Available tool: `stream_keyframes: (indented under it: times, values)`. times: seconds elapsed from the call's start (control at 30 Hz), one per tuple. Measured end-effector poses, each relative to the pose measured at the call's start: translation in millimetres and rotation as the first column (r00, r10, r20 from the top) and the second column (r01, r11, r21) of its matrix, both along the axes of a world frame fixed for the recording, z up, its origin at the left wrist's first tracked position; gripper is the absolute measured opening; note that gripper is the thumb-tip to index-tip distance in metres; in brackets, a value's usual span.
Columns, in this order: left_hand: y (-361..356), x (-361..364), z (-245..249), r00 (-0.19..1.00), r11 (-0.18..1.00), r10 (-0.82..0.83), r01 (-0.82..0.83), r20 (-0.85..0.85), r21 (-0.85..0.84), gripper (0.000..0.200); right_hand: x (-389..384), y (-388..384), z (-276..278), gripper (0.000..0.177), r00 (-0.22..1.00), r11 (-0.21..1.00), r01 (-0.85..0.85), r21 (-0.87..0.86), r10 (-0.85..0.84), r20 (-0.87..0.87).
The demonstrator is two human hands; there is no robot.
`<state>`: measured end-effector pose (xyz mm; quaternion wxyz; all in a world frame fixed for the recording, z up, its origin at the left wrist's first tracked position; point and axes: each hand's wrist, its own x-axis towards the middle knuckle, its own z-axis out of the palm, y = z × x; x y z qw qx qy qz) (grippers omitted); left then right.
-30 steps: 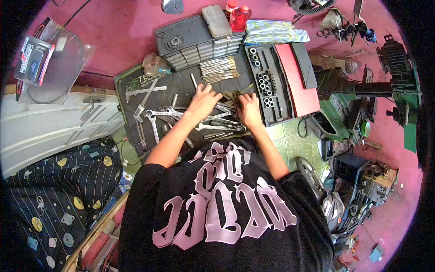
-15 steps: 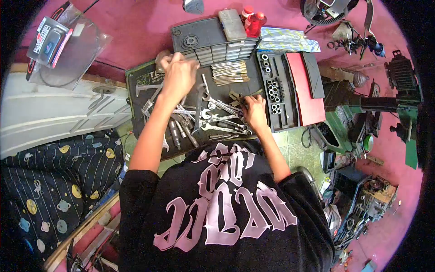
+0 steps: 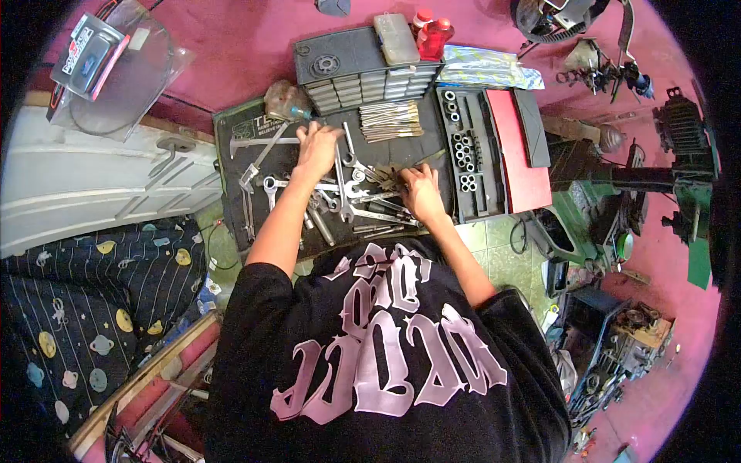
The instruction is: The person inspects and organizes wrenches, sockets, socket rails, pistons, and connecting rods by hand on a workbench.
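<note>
Left hand (image 3: 316, 152) beside long wrench (image 3: 340, 176), right hand (image 3: 424, 193) at dark pieces (image 3: 390, 179); both grips I cannot tell. Stiff, maybe slippery wrench: hold mid-handle.

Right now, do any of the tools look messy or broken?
Messy, yes: the wrenches lie in a jumble, crossing at different angles. That looks odd beside the sockets, which sit in neat groups in their black tray. I can't see anything spilled or broken.

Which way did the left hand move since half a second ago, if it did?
Yes, the left hand came back toward the shirt, away from the drawers.
</note>
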<state>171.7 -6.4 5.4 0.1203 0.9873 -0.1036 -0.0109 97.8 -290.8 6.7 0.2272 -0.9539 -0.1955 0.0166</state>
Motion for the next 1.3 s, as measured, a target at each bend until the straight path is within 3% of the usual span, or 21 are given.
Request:
stream_keyframes:
  times: [0.2,0.43,0.6,0.8,0.97,1.03,1.23,1.3]
  values:
    - [21.5,19.7,-26.2,0.997,0.995,-0.011,0.019,-0.080,0.102,0.042,-6.5,-15.1,8.3,0.022,0.998,0.998,0.053,-0.024,-0.054,-0.017]
    - [31.2,25.9,-26.8,0.995,0.985,-0.091,0.097,-0.050,0.141,0.044,-12.0,-28.8,4.9,0.022,0.992,0.992,0.127,0.004,-0.127,-0.002]
    - [42.5,18.3,-23.6,0.979,0.959,-0.202,0.192,0.030,0.207,0.036,-14.2,-29.0,3.9,0.021,0.990,0.991,0.136,0.012,-0.136,0.028]
    - [68.8,7.8,9.0,0.952,0.938,-0.300,0.307,-0.067,0.162,0.025,-11.9,-23.6,4.8,0.022,0.990,0.990,0.136,-0.028,-0.137,-0.028]
    - [97.2,-22.9,32.2,0.973,0.975,-0.222,0.222,-0.067,0.007,0.028,-6.8,-14.3,11.8,0.025,0.992,0.993,0.116,-0.023,-0.117,-0.047]
    - [105.6,-34.7,36.4,0.983,0.980,-0.139,0.119,-0.121,-0.159,0.031,-5.6,-12.2,10.0,0.026,0.994,0.994,0.103,-0.044,-0.104,-0.034]
    - [118.0,-76.2,40.1,0.995,0.973,0.007,-0.029,-0.096,-0.230,0.024,-5.0,-5.3,13.9,0.023,0.996,0.996,0.079,-0.035,-0.081,-0.040]
    - [120.0,-91.1,42.4,0.978,0.954,0.072,-0.125,-0.198,-0.273,0.025,-5.7,-2.0,15.5,0.023,0.997,0.997,0.066,-0.034,-0.067,-0.035]
